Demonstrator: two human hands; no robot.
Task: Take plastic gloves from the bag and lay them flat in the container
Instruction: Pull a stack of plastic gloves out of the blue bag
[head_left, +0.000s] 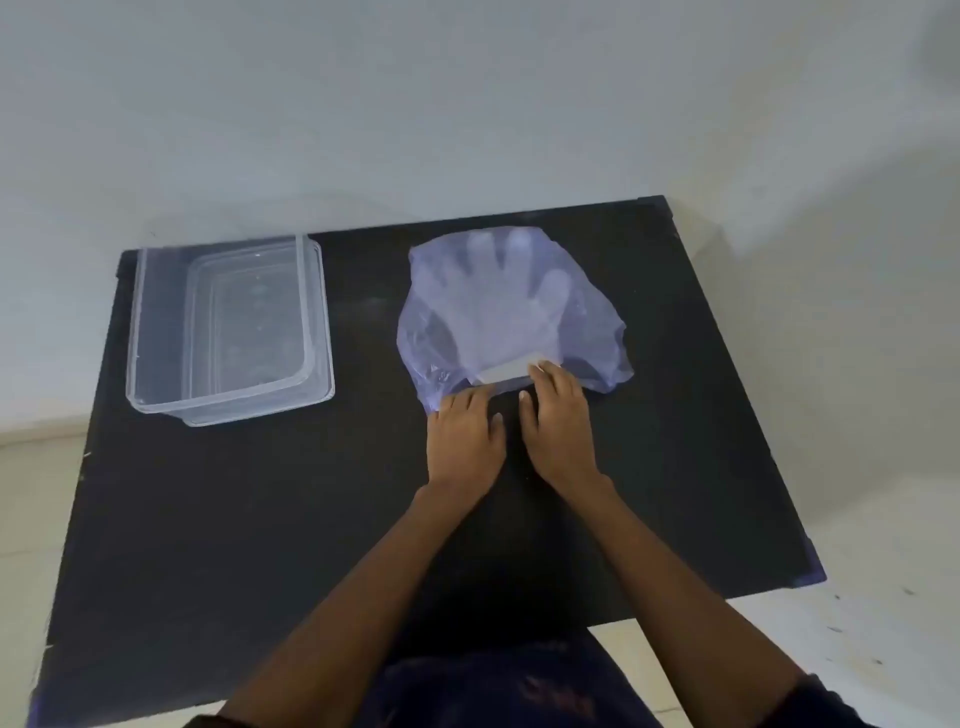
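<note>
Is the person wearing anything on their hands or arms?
No. The left hand and right hand are bare, with no gloves, rings or watch showing. Both forearms are bare too; no sleeve reaches them. Short pale nails show on the fingers.

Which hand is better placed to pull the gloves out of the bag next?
Probably the right hand: its fingers already rest on the white end of the gloves at the bag mouth. The left hand sits on the bag's edge.
</note>
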